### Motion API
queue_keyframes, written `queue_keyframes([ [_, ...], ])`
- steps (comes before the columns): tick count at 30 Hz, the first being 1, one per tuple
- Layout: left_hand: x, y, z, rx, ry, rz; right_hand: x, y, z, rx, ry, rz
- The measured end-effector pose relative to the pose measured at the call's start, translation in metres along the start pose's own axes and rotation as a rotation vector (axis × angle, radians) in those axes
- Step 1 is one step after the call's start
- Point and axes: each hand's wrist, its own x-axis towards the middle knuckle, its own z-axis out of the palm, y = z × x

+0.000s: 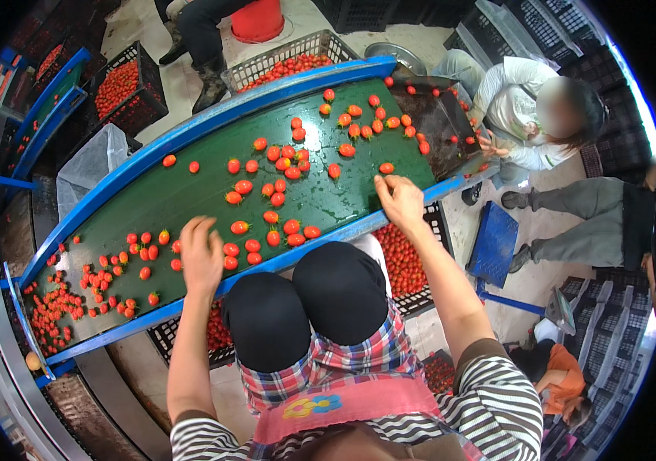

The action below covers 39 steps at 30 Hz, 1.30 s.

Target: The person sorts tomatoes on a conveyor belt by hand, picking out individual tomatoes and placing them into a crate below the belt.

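Small red cherry tomatoes (288,151) lie scattered over a green conveyor belt (212,141) with blue side rails. My left hand (201,256) is over the near side of the belt, slightly blurred, thumb apart from the fingers. Tomatoes lie on both sides of it, and nothing shows in its grasp. Over the near right part of the belt, my right hand (401,199) has its fingers bent downward. A single tomato (386,167) lies just beyond those fingertips. The underside of the right hand is hidden, so whether it holds anything cannot be seen.
Black crates of tomatoes (400,259) stand below the near rail, beside my knees. Beyond the far rail is another tomato crate (287,69). At the belt's right end, a person (518,115) reaches toward a dark chute (426,115). A blue platform scale (493,245) stands right.
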Motion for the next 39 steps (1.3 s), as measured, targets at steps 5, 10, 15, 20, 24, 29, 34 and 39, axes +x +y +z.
queue_keyframes([
  [5, 0.129, 0.076, 0.101, -0.185, -0.358, 0.297, 0.003, -0.006, 0.006, -0.020, 0.039, 0.087],
  [10, 0.204, 0.111, 0.225, 0.083, -0.429, 0.447, 0.004, -0.008, 0.015, -0.055, 0.087, 0.043],
  [15, 0.230, 0.112, 0.272, 0.088, -0.485, 0.390, 0.006, -0.006, 0.015, -0.034, 0.052, 0.019],
  [20, 0.246, 0.088, 0.227, -0.066, -0.467, 0.148, 0.000, -0.006, 0.017, 0.006, 0.093, 0.028],
  [24, 0.237, 0.073, 0.203, -0.032, -0.365, 0.039, 0.002, -0.009, 0.016, -0.017, 0.072, 0.008],
  [29, 0.207, 0.085, 0.223, 0.129, -0.622, 0.279, 0.006, -0.002, 0.018, -0.022, 0.080, 0.020],
  [34, 0.204, 0.098, 0.227, -0.127, -0.421, 0.224, 0.003, -0.005, 0.017, -0.039, 0.058, 0.039],
  [39, 0.176, 0.148, 0.262, -0.020, -0.653, 0.584, 0.005, -0.001, 0.019, -0.061, 0.078, 0.033],
])
